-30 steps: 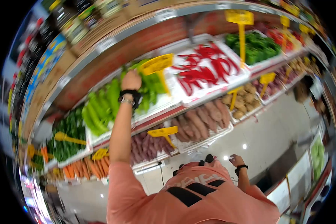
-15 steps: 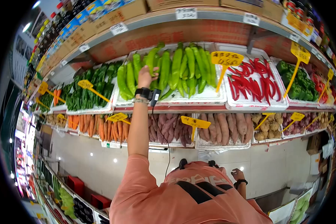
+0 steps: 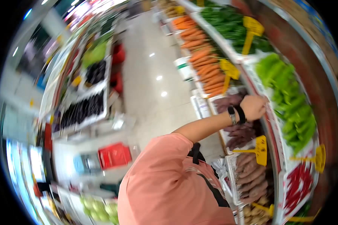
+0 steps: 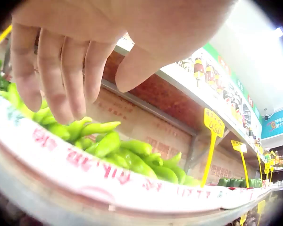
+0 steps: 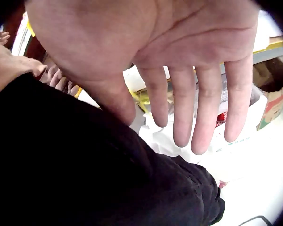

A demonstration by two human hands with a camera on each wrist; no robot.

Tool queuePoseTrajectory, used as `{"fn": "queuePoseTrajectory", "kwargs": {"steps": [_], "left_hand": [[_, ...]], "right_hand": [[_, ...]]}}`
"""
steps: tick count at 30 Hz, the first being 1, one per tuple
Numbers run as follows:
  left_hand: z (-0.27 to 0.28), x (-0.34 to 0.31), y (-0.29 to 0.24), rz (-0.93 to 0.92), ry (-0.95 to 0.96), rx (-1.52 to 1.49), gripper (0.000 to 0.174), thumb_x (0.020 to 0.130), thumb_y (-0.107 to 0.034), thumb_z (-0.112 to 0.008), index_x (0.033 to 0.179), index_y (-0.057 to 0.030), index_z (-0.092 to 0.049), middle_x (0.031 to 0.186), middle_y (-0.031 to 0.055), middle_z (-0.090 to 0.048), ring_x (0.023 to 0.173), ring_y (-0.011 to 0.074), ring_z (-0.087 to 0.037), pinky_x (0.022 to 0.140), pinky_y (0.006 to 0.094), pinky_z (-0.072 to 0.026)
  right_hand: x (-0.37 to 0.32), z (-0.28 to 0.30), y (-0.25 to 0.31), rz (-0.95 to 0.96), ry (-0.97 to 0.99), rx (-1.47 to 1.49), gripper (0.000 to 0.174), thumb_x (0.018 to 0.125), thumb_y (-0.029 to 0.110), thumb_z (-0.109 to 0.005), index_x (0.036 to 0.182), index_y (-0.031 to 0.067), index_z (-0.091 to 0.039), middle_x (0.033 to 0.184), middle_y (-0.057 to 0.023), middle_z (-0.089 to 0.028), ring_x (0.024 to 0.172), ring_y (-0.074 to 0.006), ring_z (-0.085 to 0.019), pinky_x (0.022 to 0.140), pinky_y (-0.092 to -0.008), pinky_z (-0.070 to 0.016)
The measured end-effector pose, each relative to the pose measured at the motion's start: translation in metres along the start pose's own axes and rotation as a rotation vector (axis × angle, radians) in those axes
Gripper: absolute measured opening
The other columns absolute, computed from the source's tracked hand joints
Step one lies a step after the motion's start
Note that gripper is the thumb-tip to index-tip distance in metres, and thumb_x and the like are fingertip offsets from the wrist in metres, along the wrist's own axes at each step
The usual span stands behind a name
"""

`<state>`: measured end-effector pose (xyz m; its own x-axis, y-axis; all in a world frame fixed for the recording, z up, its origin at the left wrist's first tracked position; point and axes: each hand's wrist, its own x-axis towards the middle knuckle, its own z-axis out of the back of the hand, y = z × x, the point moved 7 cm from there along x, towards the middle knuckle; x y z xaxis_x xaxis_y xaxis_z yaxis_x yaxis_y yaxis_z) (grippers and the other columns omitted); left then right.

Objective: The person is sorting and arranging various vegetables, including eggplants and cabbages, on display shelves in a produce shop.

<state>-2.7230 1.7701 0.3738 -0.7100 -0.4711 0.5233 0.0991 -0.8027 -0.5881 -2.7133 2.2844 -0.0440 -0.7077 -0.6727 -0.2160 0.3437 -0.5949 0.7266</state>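
My left hand [image 3: 253, 107] is at the front edge of the upper shelf, beside a white foam tray [image 4: 132, 190] of long green peppers [image 3: 289, 99]. In the left wrist view its fingers [image 4: 52, 70] hang down loosely with nothing between them, overlapping the left end of the peppers. My right hand [image 5: 179, 56] hangs low beside a black trouser leg [image 5: 108, 165], palm showing, its fingers straight and holding nothing. The right hand is out of the head view.
Purple sweet potatoes [image 3: 242, 135], carrots [image 3: 206, 62] and tan sweet potatoes [image 3: 249, 174] fill the lower shelf. Red chilies [image 3: 298, 187] lie beyond the green peppers. Yellow price signs [image 3: 261, 150] stick out over the trays. A red basket [image 3: 114, 155] is on the floor behind.
The head view has swung toward the aisle on the left. My left hand was among the green peppers, its fingers at one; now it is back at the tray's front edge with nothing held.
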Motion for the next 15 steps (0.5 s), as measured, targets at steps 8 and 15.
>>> {"fn": "queuePoseTrajectory", "kwargs": {"steps": [8, 15], "left_hand": [[0.07, -0.397, 0.1, 0.906, -0.127, 0.16, 0.031, 0.093, -0.028, -0.059, 0.115, -0.0067, -0.061, 0.092, 0.0149, -0.071, 0.088, 0.0348, -0.067, 0.077, 0.0452, -0.0529], [0.144, -0.669, 0.041, 1.482, -0.28, 0.291, 0.033, 0.092, -0.029, -0.057, 0.112, -0.0051, -0.065, 0.096, 0.0137, -0.073, 0.093, 0.0341, -0.068, 0.083, 0.0456, -0.0521]], "right_hand": [[0.05, 0.135, 0.353, 1.204, -0.051, 0.382, 0.012, 0.085, 0.03, -0.067, 0.087, 0.0209, -0.061, 0.08, -0.0003, -0.057, 0.072, -0.0153, -0.056, 0.068, -0.0288, -0.0476], [-0.036, 0.084, 0.474, 1.701, 0.4, 0.801, 0.014, 0.089, 0.033, -0.059, 0.079, 0.0254, -0.054, 0.081, 0.005, -0.048, 0.072, -0.0119, -0.049, 0.066, -0.0237, -0.0426]]}}
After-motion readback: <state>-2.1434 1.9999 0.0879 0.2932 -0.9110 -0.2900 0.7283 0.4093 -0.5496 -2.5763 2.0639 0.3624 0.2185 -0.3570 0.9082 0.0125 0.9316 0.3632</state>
